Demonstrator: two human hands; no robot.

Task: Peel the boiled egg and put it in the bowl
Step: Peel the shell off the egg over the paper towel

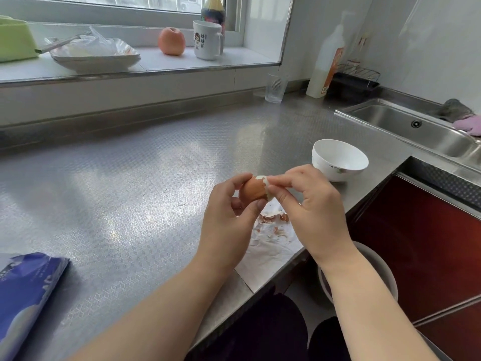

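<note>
Stainless steel counter (145, 183) carries a white bowl (339, 160) just beyond the fingers, a tissue (270, 251) with shell fragments (273, 218) beneath them, a clear glass (276, 87) far beyond, and a blue packet (26, 295) well left.

Bright window (130, 3) daylight glares off counter (130, 178); edges bowed.

The brown egg (253, 189) I'm holding is partly peeled, white showing at its right end. The white bowl (340, 159) stands upright on the counter just beyond, nothing in it.
</note>
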